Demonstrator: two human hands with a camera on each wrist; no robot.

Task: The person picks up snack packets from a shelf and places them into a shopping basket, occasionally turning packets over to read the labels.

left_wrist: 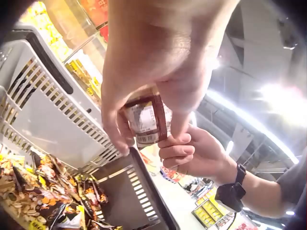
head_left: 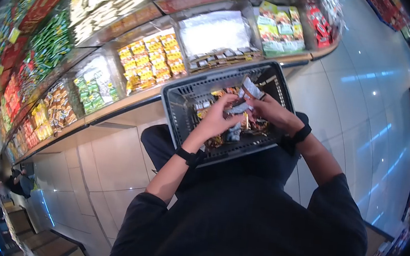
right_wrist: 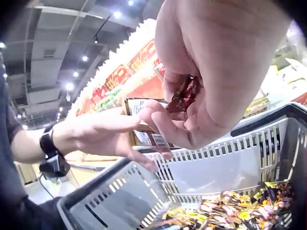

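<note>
Over the basket, my left hand (head_left: 219,117) holds a small snack packet (left_wrist: 146,120) with a white printed label and barcode, between thumb and fingers. My right hand (head_left: 277,113) is close beside it, its fingertips at the packet's edge in the left wrist view. In the right wrist view, the curled fingers of that hand grip a shiny dark red packet (right_wrist: 184,93). Below both hands is a grey slotted shopping basket (right_wrist: 196,170). Several small, brightly wrapped packets (right_wrist: 240,211) lie heaped on its bottom.
A shelf of bins curves along the front and left, with yellow packets (head_left: 152,61), green-and-white bags (head_left: 279,30) and red packs (head_left: 320,27). The basket sits against the shelf edge, over my lap. Tiled floor (head_left: 353,114) spreads to the right. A person (head_left: 19,182) is far left.
</note>
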